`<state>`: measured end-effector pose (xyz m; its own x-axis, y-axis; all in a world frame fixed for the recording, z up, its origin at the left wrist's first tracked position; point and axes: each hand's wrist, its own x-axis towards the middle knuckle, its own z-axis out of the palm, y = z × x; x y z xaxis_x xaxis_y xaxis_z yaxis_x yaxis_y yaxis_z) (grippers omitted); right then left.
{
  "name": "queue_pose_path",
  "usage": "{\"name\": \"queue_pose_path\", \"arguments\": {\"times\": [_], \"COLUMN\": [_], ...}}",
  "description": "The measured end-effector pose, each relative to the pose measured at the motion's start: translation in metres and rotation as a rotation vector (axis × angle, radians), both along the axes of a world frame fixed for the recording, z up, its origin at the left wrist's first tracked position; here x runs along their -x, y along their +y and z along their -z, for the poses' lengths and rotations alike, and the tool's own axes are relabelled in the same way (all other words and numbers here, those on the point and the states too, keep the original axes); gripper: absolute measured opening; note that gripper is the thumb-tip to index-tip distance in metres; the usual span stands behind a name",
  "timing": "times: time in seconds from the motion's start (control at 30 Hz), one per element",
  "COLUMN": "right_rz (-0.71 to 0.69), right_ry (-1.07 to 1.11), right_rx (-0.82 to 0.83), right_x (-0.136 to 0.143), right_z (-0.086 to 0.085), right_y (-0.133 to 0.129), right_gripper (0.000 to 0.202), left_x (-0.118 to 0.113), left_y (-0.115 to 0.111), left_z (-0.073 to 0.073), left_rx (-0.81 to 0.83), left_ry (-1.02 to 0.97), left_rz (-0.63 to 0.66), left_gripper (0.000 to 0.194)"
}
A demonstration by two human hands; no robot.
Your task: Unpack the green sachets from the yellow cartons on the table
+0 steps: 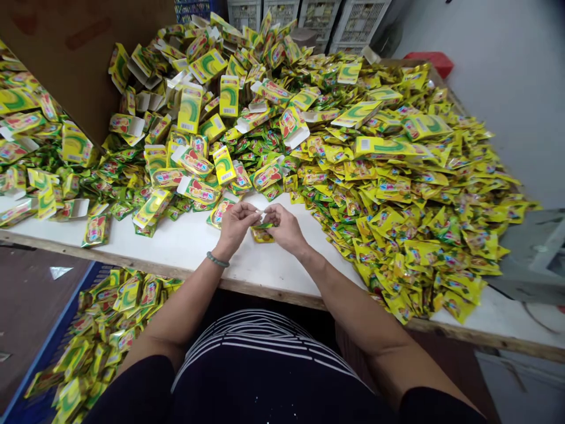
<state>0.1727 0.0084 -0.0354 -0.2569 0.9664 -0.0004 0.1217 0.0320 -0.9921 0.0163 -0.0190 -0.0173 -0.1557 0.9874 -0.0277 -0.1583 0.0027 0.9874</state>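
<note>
My left hand point(238, 224), with a beaded bracelet on its wrist, and my right hand point(282, 225) meet over the white table point(194, 241). Fingers of both are pinched at a small yellow-green box with white flaps point(263, 235); most of it is hidden behind the fingertips. Just beyond my left hand lies another small box point(219, 212). Yellow and green boxes point(190, 107) are heaped past my hands, some with open white flaps. Yellow packets point(397, 188) form a big pile to the right.
A brown cardboard panel point(83, 53) stands at upper left. Below the table edge at left, a blue crate point(33, 365) holds filled boxes. White crates point(362, 22) are stacked behind. A grey metal object point(525, 253) is at the right, by the wall.
</note>
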Motion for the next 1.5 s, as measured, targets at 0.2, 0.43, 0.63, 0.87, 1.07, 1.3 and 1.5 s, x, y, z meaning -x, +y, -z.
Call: {"name": "queue_pose_path", "arguments": {"times": [0.2, 0.43, 0.63, 0.87, 1.07, 1.3, 1.5], "right_rz": [0.038, 0.013, -0.049, 0.013, -0.079, 0.013, 0.067], "right_ry": [0.177, 0.363, 0.252, -0.180, -0.587, -0.227, 0.246], "right_rx": [0.171, 0.240, 0.226, -0.008, -0.088, 0.032, 0.229], "right_x": [-0.019, -0.013, -0.010, -0.011, -0.006, -0.010, -0.004], "right_z": [-0.002, -0.016, -0.013, -0.008, -0.003, 0.009, 0.002], "right_y": [0.010, 0.002, 0.000, -0.001, -0.002, 0.006, 0.002], "right_gripper": [0.047, 0.054, 0.046, 0.026, 0.021, 0.029, 0.055], "left_x": [0.005, -0.012, -0.014, 0.004, -0.002, -0.012, -0.015], "left_y": [-0.007, -0.010, -0.018, -0.030, -0.023, -0.016, -0.012], "left_z": [-0.004, -0.008, -0.012, -0.015, -0.004, 0.008, 0.002], "left_rx": [0.038, 0.201, 0.233, 0.345, 0.370, 0.232, 0.211], "left_ry": [0.258, 0.075, -0.002, 0.571, 0.960, 0.091, -0.238], "left_rz": [-0.089, 0.204, 0.188, 0.035, 0.014, -0.040, -0.043], "left_gripper": [0.034, 0.050, 0.052, 0.034, 0.038, 0.062, 0.067]}}
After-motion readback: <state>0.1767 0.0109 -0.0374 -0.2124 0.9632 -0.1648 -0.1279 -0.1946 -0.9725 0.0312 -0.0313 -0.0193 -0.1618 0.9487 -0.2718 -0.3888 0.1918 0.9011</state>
